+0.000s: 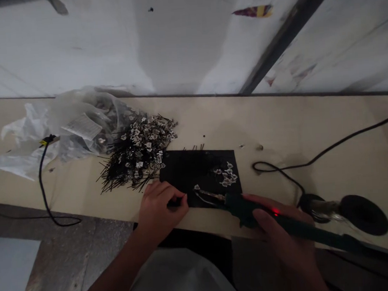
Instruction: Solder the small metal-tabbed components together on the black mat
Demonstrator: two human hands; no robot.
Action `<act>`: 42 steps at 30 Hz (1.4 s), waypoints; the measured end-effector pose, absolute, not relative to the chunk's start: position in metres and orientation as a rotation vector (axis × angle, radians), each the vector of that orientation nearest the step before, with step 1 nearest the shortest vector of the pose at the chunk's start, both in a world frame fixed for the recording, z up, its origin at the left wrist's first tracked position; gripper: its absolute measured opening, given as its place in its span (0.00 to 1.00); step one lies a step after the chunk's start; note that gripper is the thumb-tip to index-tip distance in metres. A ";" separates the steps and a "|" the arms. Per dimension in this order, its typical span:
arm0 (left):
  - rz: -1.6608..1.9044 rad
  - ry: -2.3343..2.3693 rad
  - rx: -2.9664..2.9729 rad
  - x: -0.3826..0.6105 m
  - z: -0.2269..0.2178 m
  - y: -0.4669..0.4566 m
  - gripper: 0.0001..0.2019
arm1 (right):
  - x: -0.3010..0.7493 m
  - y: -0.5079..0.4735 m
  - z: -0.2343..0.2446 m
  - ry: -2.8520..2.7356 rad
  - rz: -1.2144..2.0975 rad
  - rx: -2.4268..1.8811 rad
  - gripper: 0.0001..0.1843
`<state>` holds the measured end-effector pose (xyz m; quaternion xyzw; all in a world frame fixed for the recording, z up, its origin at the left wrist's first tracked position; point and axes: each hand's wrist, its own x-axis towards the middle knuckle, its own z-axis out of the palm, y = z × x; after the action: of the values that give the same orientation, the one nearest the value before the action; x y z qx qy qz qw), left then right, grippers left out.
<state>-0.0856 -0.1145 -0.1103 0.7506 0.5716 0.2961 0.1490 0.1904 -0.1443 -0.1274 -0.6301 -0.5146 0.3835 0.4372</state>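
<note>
My right hand (286,227) is wrapped round a dark green soldering iron (243,208) with a red light glowing on its grip. The iron's metal tip (211,195) points left over a black mat (188,163), right beside a small metal piece (197,187). A thin feed tube or wire runs under the tip. Just left of that piece, my left hand (163,205) rests at the mat's front edge, thumb and forefinger pinched together. Whatever lies between those fingers is too dark to make out. Several small metal pieces (227,176) lie clustered on the mat's right side.
A heap of black wires with metal ends (141,144) lies left of the mat, against a clear plastic bag (79,122). At right stands a solder spool (363,213), near a looping black cable (282,168). A wall (186,39) bounds the table's back.
</note>
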 end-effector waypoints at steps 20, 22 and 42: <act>0.866 1.662 2.150 -0.085 -0.111 -0.114 0.09 | 0.187 -0.144 -0.124 -1.312 0.901 -1.573 0.13; 0.875 1.657 2.150 -0.085 -0.111 -0.114 0.10 | 0.188 -0.144 -0.126 -1.324 0.890 -1.580 0.13; 0.865 1.662 2.123 -0.085 -0.112 -0.114 0.09 | 0.192 -0.146 -0.136 -1.346 0.858 -1.589 0.13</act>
<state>-0.0852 -0.1144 -0.1122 0.7408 0.5799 0.3018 0.1541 0.1922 -0.1459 -0.1356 -0.6370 -0.5395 0.3440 0.4299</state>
